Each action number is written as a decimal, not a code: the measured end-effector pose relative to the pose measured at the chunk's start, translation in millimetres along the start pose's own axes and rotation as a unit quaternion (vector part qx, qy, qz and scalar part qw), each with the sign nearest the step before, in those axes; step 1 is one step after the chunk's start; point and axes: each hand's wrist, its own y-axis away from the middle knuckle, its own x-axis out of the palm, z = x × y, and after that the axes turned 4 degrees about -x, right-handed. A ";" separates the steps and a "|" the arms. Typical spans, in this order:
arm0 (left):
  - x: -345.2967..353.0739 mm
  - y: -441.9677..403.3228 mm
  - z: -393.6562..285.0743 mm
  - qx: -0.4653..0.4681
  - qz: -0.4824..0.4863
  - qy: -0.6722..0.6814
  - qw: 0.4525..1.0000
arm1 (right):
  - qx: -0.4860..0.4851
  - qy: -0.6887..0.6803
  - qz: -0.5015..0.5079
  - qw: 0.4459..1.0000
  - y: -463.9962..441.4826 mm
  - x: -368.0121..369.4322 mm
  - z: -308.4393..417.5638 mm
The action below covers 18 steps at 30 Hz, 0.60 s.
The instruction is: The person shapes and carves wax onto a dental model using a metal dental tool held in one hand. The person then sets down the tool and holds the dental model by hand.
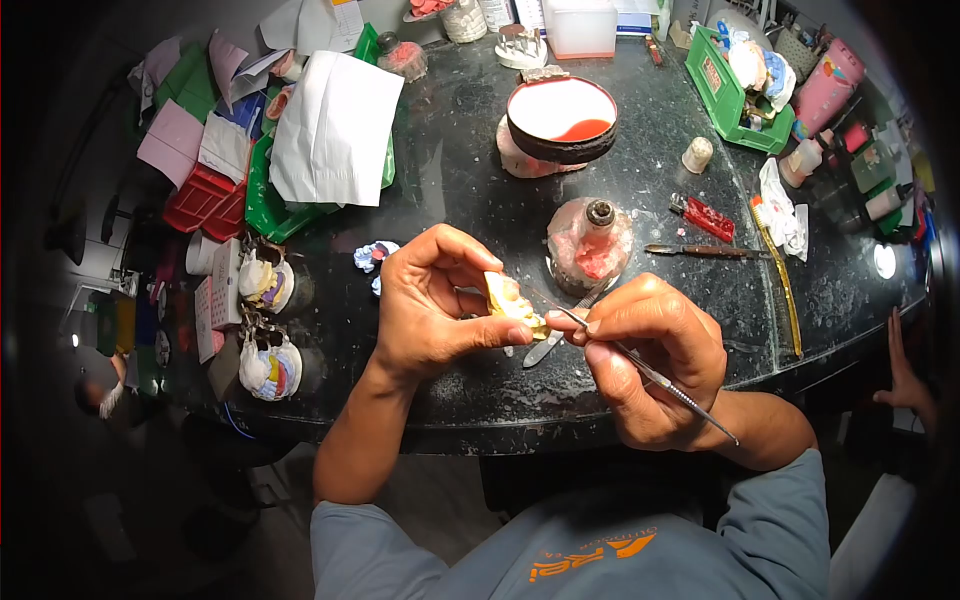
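Note:
My left hand (425,305) is closed around a small yellowish dental cast (506,300), pinched between thumb and fingers. In my right hand (655,360) a thin metal dental carver (672,388) is gripped like a pen, its upper tip close to the cast's right side; whether it touches I cannot tell. Just beyond both hands stands a wax-stained glass spirit burner (590,245). A flat metal blade (543,350) lies on the bench beneath the hands, partly hidden. Left of the cast, behind my left hand, sits a small blue-and-pink piece (373,255).
A round pan with red liquid (585,130) stands at the back. A red lighter (708,220), a wax knife (705,250) and a yellow brush (780,275) lie right. Dental models (270,370) and a paper-covered green bin (262,190) stand left. Another person's hand (905,380) shows far right.

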 end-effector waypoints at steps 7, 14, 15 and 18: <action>0.8 0.0 0.1 0.003 -0.006 -0.001 1.000 | -0.009 0.008 0.002 1.000 -1.4 0.3 0.0; -0.4 -0.7 -0.9 0.003 -0.005 0.002 1.000 | -0.027 0.006 -0.021 0.999 -1.4 2.6 -2.6; -1.1 -0.7 -0.8 0.002 -0.007 0.001 1.000 | -0.037 0.008 -0.033 0.999 -2.0 3.0 -4.0; -1.4 0.2 -2.5 -0.001 -0.015 -0.005 1.000 | -0.047 0.033 -0.045 0.997 -4.5 -1.4 -5.1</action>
